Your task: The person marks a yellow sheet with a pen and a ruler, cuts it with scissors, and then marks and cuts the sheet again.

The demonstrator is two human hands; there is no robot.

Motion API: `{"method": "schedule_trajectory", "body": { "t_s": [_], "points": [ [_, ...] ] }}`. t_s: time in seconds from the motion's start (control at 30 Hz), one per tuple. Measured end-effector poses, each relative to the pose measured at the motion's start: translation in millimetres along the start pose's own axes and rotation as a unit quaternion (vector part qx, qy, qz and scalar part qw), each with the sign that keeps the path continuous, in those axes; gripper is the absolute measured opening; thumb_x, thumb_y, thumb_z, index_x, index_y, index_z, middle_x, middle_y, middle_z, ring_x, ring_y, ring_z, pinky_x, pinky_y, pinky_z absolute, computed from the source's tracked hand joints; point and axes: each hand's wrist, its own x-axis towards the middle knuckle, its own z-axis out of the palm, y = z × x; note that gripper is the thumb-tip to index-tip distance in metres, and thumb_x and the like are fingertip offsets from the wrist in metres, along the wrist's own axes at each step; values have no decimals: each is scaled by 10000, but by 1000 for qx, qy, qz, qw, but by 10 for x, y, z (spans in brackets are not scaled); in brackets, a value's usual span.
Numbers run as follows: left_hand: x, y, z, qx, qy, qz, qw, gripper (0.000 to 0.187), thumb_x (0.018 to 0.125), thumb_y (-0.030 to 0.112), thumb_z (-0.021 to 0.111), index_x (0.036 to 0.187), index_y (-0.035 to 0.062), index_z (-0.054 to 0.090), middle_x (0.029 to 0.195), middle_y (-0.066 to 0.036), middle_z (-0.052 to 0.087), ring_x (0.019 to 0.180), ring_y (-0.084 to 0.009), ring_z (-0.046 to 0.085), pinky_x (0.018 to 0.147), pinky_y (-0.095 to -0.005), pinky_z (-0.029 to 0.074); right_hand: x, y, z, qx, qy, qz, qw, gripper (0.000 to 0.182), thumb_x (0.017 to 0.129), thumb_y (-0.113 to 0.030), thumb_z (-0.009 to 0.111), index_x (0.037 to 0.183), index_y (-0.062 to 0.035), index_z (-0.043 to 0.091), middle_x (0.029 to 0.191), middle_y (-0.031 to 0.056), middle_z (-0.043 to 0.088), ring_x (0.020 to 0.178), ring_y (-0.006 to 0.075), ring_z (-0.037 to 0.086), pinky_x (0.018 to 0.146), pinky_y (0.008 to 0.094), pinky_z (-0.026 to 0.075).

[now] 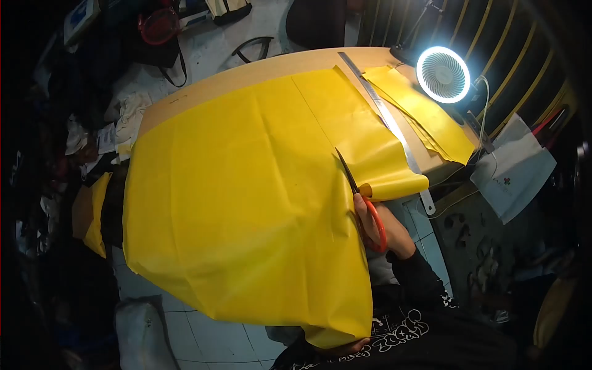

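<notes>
A large yellow vinyl-like sheet [234, 185] covers most of the table and hangs over its near edge. My right hand [369, 223] grips a pair of scissors [377, 229] with orange-red handles, the dark blades pointing away from me along a cut in the sheet. A thin dark line continues from the blade tips towards the far edge. Right of the cut, the yellow strip curls up into a roll. At the bottom, my left hand [362, 344] is closed on the sheet's near edge, mostly hidden beneath it.
A long metal ruler [385, 114] lies right of the sheet, beside folded yellow pieces [425, 114]. A lit ring-shaped fan lamp [443, 74] stands at the table's far right. A white bag [515, 169] hangs on the right. White cloth [131, 120] lies left of the table [240, 69].
</notes>
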Motion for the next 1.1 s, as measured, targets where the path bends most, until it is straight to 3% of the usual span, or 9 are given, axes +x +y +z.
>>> {"method": "schedule_trajectory", "body": {
  "t_s": [0.4, 0.5, 0.57, 0.6, 0.7, 0.83, 0.93, 1.0, 1.1],
  "points": [
    [-115, -36, -32, -102, -41, -85, 990, 425, 864, 234, 700, 1247, 87, 589, 1263, -150, 582, 1172, -274, 561, 1034, -389, 425, -40, -71, -57, 4, -10, 27, 1000, 487, 1026, -397, 354, 863, 40, 493, 691, 231, 507, 650, 369, 494, 651, 423, 422],
    [-364, 154, -646, -223, -197, -297, 907, 428, 865, 236, 700, 1251, 88, 587, 1267, -150, 580, 1176, -274, 559, 1037, -390, 424, -33, -38, -70, 10, -12, 18, 1000, 486, 1025, -398, 358, 861, 40, 492, 669, 222, 501, 627, 361, 481, 640, 424, 419],
    [-350, 352, -1152, 32, -359, -443, 821, 448, 875, 270, 690, 1260, 70, 582, 1243, -138, 602, 1140, -255, 580, 1007, -391, 436, -30, -12, -61, 15, -9, 1, 1000, 485, 1025, -398, 362, 858, 39, 494, 661, 218, 500, 618, 356, 477, 636, 422, 418],
    [-296, 540, -1332, 63, -314, -497, 806, 390, 884, 259, 677, 1209, 53, 617, 1188, -135, 635, 1113, -247, 592, 962, -372, 455, -26, 4, -54, 17, -4, -9, 1000, 484, 1024, -397, 364, 855, 37, 496, 661, 217, 501, 617, 354, 476, 635, 422, 418],
    [40, 873, -1713, 175, -172, -450, 859, 203, 891, 164, 647, 1032, 22, 679, 1000, -120, 679, 959, -229, 644, 852, -323, 494, -19, 24, -67, 21, -7, 3, 1000, 500, 1020, -416, 368, 852, 35, 504, 677, 216, 509, 632, 346, 485, 643, 414, 423],
    [1172, 1107, -1590, 337, -73, -190, 919, 146, 881, 70, 612, 1005, 2, 649, 937, -149, 656, 885, -278, 654, 763, -336, 507, -43, 13, -91, 23, -14, 28, 999, 532, 1011, -451, 369, 862, 39, 515, 684, 219, 514, 639, 341, 495, 652, 408, 431],
    [2074, 751, -1398, 445, -58, -35, 893, 252, 914, 126, 564, 1116, -24, 572, 1085, -227, 590, 1037, -399, 570, 895, -391, 455, -27, 133, -63, 46, 5, -21, 999, 555, 1006, -470, 365, 876, 44, 526, 663, 222, 513, 623, 347, 497, 648, 410, 436],
    [2591, 242, -1361, 462, -52, 52, 884, 358, 921, 165, 559, 1219, -30, 525, 1224, -232, 543, 1159, -400, 514, 977, -401, 414, -21, 175, -63, 28, 0, -11, 1000, 556, 1008, -464, 360, 873, 47, 533, 659, 229, 523, 621, 356, 504, 643, 416, 436],
    [3163, -469, -1382, 596, -57, 14, 801, 568, 939, 419, 465, 1362, 39, 450, 1440, -183, 409, 1357, -395, 325, 1098, -518, 259, -9, 134, -12, 28, 5, -29, 999, 560, 1010, -460, 353, 868, 48, 542, 666, 238, 540, 628, 366, 518, 638, 420, 437]
  ]
}}
